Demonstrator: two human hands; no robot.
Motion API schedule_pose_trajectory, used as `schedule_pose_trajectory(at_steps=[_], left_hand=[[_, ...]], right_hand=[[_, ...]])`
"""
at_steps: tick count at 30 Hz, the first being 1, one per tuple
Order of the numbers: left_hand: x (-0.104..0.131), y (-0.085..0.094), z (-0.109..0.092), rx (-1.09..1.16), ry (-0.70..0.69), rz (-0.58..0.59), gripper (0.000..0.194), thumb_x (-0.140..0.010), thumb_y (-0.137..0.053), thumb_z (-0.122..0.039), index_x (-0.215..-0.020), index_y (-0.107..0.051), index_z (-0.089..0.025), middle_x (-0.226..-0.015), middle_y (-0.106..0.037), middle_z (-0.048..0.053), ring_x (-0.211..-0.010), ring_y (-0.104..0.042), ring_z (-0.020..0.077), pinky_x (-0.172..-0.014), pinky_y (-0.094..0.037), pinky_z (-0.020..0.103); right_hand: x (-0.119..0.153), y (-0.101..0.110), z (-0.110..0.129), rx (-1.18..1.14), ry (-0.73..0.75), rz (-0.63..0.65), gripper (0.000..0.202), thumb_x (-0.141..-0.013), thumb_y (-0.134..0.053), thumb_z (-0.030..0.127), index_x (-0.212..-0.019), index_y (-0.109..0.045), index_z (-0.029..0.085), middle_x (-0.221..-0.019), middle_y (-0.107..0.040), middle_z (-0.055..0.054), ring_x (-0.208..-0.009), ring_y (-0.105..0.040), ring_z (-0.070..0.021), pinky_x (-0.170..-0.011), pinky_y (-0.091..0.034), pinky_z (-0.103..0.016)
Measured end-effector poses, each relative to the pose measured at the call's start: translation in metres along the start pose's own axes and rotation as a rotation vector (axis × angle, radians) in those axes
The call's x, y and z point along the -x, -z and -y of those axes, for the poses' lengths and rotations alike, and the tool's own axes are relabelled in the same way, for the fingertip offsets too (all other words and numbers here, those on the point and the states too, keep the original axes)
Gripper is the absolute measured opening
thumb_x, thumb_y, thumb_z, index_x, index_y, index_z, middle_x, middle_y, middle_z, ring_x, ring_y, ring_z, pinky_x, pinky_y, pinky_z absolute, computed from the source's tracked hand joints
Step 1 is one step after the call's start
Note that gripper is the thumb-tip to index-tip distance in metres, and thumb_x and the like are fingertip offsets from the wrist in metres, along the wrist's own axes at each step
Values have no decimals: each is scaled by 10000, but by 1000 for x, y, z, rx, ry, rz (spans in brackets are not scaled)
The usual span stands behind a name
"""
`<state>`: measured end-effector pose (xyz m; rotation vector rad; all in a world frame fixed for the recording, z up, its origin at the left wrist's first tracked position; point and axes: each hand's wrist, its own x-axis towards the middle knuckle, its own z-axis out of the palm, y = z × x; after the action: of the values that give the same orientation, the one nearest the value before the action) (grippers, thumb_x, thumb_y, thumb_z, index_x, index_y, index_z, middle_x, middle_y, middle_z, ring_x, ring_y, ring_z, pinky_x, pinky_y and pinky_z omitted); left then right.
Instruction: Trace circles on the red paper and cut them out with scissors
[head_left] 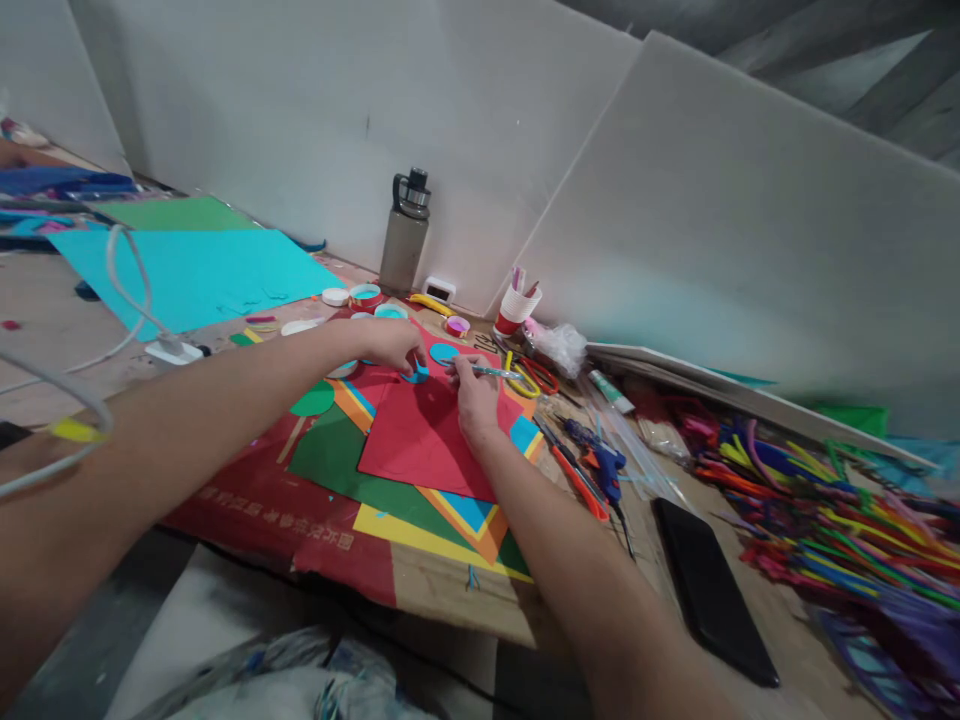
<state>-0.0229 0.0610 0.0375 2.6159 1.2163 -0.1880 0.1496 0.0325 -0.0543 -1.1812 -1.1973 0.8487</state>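
Observation:
My left hand (395, 345) pinches a small blue piece (417, 374) over the upper left part of a red sheet (420, 440). In my right hand (475, 395) is a thin, pen-like tool (489, 371), its tip pointing left toward a blue disc (444, 353) near the top of the sheet. Green, orange, blue and yellow sheets lie layered beneath the red one. What the tool's tip touches is too small to tell.
Small open tubs (366, 294), a bottle (405, 235) and a paper cup (517, 305) stand behind my hands. Yellow-handled scissors (523, 380), a blue glue gun (606, 462), a black phone (712, 590) and colourful pipe cleaners lie rightward. A cyan sheet (202, 270) is at left.

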Motion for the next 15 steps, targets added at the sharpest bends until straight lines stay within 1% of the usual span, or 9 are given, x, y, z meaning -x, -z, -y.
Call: schedule_pose_trajectory(at_steps=[3,5,6,9,13,15], left_hand=[[-2,-2,6,34,22,-99,350,-785,-633,-291,-1124,-711,-255,-1038,-743,30,-900,-647,176,-728,-425,231],[-5,-6,9,33,35,-156,393,-779,-649,-367,-1152,-692,-254,-1101,-721,45,-966,-637,191,-758,-431,239],[-7,-8,10,25,38,-164,428,-765,-663,-397,-1167,-681,-252,-1123,-712,52,-989,-631,199,-767,-433,241],[-11,-12,8,-3,35,-125,497,-716,-703,-406,-1179,-664,-228,-1131,-699,71,-997,-624,218,-765,-439,243],[-15,-13,0,-80,72,-71,452,-722,-668,-378,-1119,-672,-161,-1048,-701,100,-919,-632,233,-723,-446,265],[-16,-12,-2,-89,86,-61,507,-703,-659,-370,-1157,-643,-147,-1063,-689,110,-912,-630,240,-711,-451,273]], right_hand=[[0,1,1,28,22,10,161,-801,-533,362,-706,-536,232,-666,-638,10,-609,-598,-147,-604,-473,-250],[0,2,2,57,37,11,171,-810,-516,373,-712,-531,234,-675,-639,9,-611,-598,-147,-610,-474,-252],[0,2,2,76,41,13,175,-815,-504,379,-718,-527,235,-679,-639,8,-611,-598,-147,-610,-475,-252],[0,2,2,101,46,20,178,-824,-485,389,-731,-517,240,-678,-636,8,-611,-598,-148,-607,-476,-254],[0,1,4,16,42,11,155,-813,-519,364,-725,-529,236,-659,-630,6,-630,-611,-156,-622,-479,-263],[1,1,5,-17,34,10,145,-811,-526,346,-718,-531,234,-659,-635,-2,-646,-622,-164,-628,-483,-269]])
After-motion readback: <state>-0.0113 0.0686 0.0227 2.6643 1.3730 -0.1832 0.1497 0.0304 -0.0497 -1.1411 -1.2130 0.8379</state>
